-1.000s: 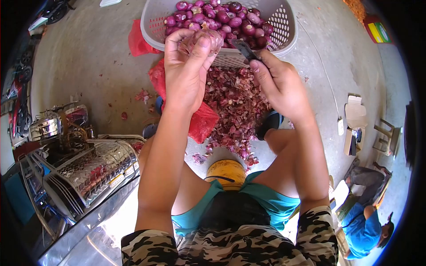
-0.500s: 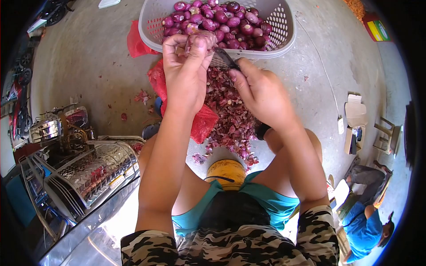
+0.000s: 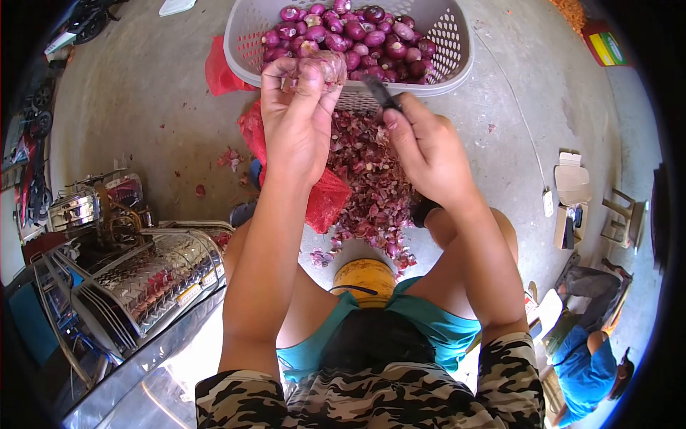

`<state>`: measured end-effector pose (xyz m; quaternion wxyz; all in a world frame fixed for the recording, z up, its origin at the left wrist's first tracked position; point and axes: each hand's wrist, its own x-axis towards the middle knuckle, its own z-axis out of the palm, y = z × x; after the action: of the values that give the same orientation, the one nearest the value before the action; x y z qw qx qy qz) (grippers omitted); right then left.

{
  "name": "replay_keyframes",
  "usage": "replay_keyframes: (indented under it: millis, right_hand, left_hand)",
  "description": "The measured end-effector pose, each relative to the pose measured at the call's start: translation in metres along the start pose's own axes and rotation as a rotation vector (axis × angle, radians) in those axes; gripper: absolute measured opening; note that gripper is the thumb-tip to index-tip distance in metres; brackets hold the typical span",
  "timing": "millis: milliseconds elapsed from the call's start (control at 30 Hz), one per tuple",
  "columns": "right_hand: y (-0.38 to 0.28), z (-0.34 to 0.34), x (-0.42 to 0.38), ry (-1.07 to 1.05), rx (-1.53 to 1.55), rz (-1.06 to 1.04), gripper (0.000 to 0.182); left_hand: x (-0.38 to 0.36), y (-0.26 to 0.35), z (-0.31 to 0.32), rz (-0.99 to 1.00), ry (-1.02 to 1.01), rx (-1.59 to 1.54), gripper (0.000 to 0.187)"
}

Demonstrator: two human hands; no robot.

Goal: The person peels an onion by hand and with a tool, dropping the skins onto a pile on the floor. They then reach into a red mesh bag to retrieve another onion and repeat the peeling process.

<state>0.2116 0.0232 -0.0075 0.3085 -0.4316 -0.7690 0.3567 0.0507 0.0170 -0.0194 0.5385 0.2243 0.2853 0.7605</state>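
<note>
My left hand (image 3: 299,107) is closed around a red onion (image 3: 330,68), with loose papery skin showing at its top. In my right hand (image 3: 429,146) is a small knife (image 3: 380,91) with a dark blade and handle, pointing up and left. The blade is apart from the onion. Beyond both hands stands a grey perforated basket (image 3: 457,71) holding many peeled purple onions (image 3: 355,30). Below the hands, a heap of onion skins (image 3: 371,186) covers the floor between my legs.
Red mesh bags (image 3: 329,200) lie left of the skins and beside the basket. A yellow stool or bucket (image 3: 364,279) is between my thighs. Shiny metal vehicle parts (image 3: 157,275) stand on the left. A person in a blue shirt (image 3: 586,368) is at lower right, near an open cardboard box (image 3: 572,222).
My right hand has drawn the knife a little down and right, away from the onion. My left hand keeps the onion in nearly the same place.
</note>
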Motion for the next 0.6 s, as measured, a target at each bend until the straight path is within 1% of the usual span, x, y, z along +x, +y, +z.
replay_keyframes:
  millis: [67,167,200,267,333,433,533,600]
  right_hand:
    - [0.001,0.001,0.002,0.057,0.102,0.05,0.018]
    - [-0.001,0.005,0.006,0.077,0.068,0.041,0.02]
    - [-0.001,0.006,0.007,0.086,0.062,0.041,0.02]
    - [0.0,0.008,0.009,0.102,0.051,0.042,0.02]
    - [0.003,0.005,0.012,0.092,0.119,0.095,0.023]
    - [0.005,0.001,0.013,0.089,0.166,0.127,0.028]
    - [0.0,-0.002,0.012,0.052,0.257,0.191,0.035]
    - [-0.004,-0.003,0.012,0.015,0.342,0.245,0.038]
  left_hand:
    - [-0.001,-0.003,-0.002,0.025,-0.036,0.011,0.029]
    - [-0.003,-0.008,-0.002,0.02,-0.118,0.051,0.036]
    - [-0.005,-0.007,0.001,-0.005,-0.082,0.088,0.044]
    - [-0.006,-0.006,0.005,0.001,-0.112,0.185,0.047]
    - [-0.006,-0.006,0.006,0.01,-0.148,0.275,0.049]
    - [-0.006,-0.007,0.006,0.106,-0.188,0.408,0.046]
    - [-0.002,-0.01,0.001,0.478,-0.242,0.773,0.046]
    - [-0.003,-0.01,0.0,0.536,-0.266,0.857,0.046]
